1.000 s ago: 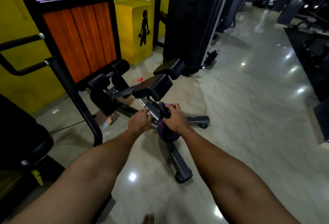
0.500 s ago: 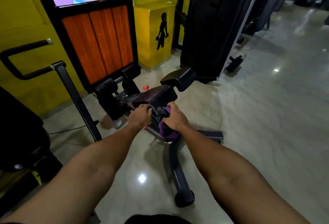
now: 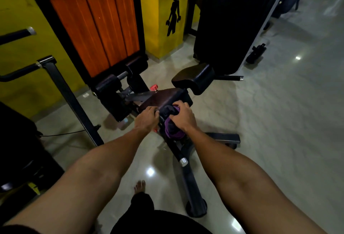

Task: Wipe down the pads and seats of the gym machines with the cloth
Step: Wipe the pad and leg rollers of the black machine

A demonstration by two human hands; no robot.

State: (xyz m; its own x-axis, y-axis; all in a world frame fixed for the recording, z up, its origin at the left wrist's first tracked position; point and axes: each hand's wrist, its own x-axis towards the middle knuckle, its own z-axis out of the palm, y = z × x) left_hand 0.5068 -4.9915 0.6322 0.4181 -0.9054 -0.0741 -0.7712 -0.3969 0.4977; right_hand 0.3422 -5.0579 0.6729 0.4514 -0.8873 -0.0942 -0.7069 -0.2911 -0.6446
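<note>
A low black gym machine stands on the floor ahead, with a dark near pad and a second black pad beyond it to the right. My right hand grips a purple cloth bunched around the machine's frame just below the near pad. My left hand grips the near end of that pad's frame, right beside the cloth. Two black roller pads sit at the far left end of the machine.
A black post with handlebars stands to the left. An orange slatted panel and a yellow box stand behind. A black weight-stack shroud is at right. The machine's base legs reach toward my foot. Glossy floor spreads right.
The view has moved closer and tilted down over the machine. Both hands have stayed on the frame below the near pad, the right hand still holding the cloth.
</note>
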